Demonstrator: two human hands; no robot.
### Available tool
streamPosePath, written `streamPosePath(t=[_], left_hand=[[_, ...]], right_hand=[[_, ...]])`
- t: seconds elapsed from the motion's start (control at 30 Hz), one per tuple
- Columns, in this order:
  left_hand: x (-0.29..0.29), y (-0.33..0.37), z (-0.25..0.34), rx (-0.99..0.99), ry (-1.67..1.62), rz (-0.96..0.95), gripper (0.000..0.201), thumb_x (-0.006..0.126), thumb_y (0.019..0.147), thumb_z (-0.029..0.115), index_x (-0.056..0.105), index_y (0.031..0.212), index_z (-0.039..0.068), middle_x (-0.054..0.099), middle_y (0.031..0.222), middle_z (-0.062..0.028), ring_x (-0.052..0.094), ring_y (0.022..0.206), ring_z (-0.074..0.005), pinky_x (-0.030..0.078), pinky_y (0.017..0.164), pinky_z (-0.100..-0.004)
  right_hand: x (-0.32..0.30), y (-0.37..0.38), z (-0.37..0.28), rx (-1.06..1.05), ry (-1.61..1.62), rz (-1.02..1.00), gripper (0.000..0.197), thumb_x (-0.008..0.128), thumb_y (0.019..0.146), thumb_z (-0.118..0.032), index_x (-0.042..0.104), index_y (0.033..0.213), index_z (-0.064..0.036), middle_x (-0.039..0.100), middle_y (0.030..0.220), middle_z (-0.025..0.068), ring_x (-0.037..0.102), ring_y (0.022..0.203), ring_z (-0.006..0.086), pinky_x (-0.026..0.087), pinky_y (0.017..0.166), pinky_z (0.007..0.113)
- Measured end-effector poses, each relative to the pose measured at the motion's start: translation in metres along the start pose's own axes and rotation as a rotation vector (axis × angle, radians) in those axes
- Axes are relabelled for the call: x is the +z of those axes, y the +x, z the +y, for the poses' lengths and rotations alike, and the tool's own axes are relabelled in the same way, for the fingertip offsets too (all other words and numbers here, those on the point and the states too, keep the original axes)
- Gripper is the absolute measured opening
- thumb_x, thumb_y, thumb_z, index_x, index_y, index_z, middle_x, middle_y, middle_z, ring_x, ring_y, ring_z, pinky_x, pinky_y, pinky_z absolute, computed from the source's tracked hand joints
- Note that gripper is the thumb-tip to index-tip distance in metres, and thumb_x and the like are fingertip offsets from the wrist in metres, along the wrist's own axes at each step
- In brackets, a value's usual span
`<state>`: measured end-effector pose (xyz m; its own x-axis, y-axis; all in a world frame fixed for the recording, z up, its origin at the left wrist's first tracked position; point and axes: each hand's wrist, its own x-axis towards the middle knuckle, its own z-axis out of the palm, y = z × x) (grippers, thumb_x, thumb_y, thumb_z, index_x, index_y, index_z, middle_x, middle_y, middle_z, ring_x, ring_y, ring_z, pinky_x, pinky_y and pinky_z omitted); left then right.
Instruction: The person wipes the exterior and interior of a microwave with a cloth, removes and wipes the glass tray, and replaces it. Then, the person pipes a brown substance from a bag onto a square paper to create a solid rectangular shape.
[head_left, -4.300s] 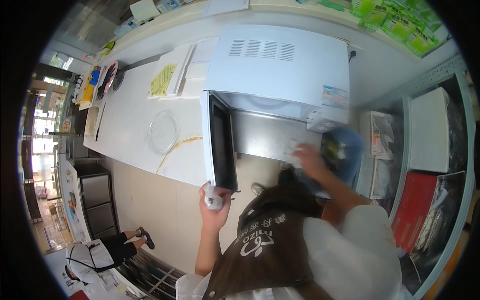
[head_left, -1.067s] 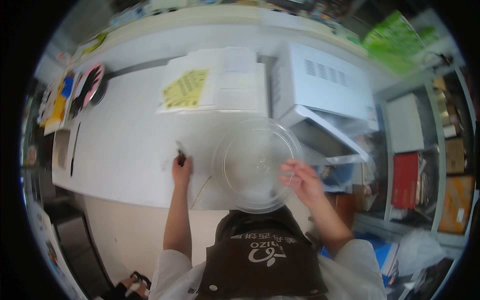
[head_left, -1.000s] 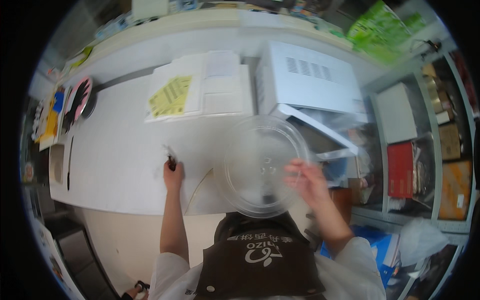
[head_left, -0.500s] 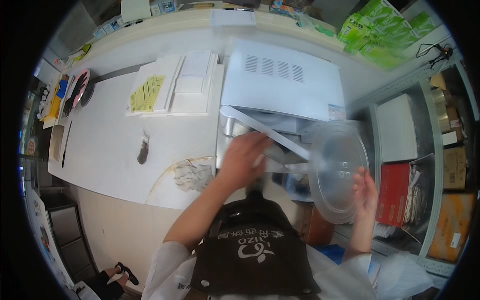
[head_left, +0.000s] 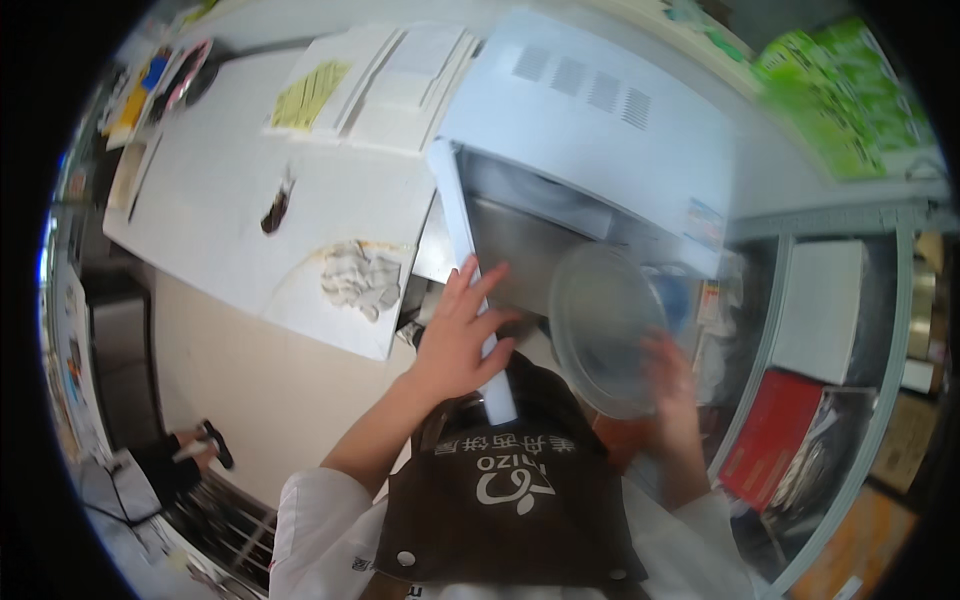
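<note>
The white microwave oven (head_left: 590,90) has its door (head_left: 455,200) swung wide, and its cavity shows. Against the door's top edge rests my left hand (head_left: 455,335), its fingers spread and gripping nothing. My right hand (head_left: 675,385), smeared by motion, holds a round clear turntable plate (head_left: 605,330) by its right rim. The plate stands tilted just in front of the oven's opening, outside the cavity. A crumpled whitish cloth (head_left: 362,278) lies on the white worktop (head_left: 215,170) left of the door.
A small dark-filled packet (head_left: 277,208) lies on the worktop. White flat boxes with a yellow sheet (head_left: 310,95) stand behind it. At right, a metal shelf (head_left: 765,330) holds a red box (head_left: 770,435) and a white box (head_left: 820,310). Green packs (head_left: 840,95) sit above. Another person's legs (head_left: 190,460) show lower left.
The microwave door has swung wider, toward me, with my left hand moving from over the opening to its edge. My right hand has brought the plate leftward to the opening. The view has shifted.
</note>
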<state>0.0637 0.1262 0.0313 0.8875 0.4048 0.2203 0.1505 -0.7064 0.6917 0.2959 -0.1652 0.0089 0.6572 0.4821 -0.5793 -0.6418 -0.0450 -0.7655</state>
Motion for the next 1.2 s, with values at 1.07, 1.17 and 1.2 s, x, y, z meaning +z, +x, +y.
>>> streamPosePath(t=[1.07, 1.17, 1.2], left_hand=[[-0.075, -0.104, -0.010, -0.575, 0.063, 0.176, 0.073, 0.069, 0.088, 0.005, 0.045, 0.153, 0.027, 0.061, 0.140, -0.0059, 0.067, 0.106, -0.0317, 0.057, 0.085, -0.0403], [-0.076, -0.103, -0.011, -0.561, 0.056, 0.171, 0.073, 0.069, 0.088, 0.006, 0.045, 0.153, 0.028, 0.061, 0.141, -0.0056, 0.067, 0.107, -0.0318, 0.057, 0.085, -0.0402], [-0.077, -0.103, -0.011, -0.554, 0.051, 0.165, 0.073, 0.069, 0.088, 0.006, 0.045, 0.153, 0.028, 0.061, 0.141, -0.0056, 0.067, 0.107, -0.0318, 0.057, 0.085, -0.0402]], right_hand=[[0.096, 0.366, 0.024, 0.018, 0.292, -0.030, 0.029, 0.044, 0.110, -0.023, 0.063, 0.113, -0.0008, 0.072, 0.107, 0.0150, 0.067, 0.081, 0.0225, 0.048, 0.056, 0.028], [0.077, 0.376, 0.015, 0.039, 0.255, -0.146, 0.029, 0.045, 0.110, -0.023, 0.063, 0.113, -0.0009, 0.072, 0.107, 0.0156, 0.068, 0.083, 0.0238, 0.051, 0.059, 0.029], [0.067, 0.382, 0.013, 0.029, 0.253, -0.151, 0.029, 0.044, 0.110, -0.023, 0.063, 0.114, -0.0009, 0.072, 0.107, 0.0159, 0.068, 0.084, 0.0242, 0.052, 0.060, 0.030]])
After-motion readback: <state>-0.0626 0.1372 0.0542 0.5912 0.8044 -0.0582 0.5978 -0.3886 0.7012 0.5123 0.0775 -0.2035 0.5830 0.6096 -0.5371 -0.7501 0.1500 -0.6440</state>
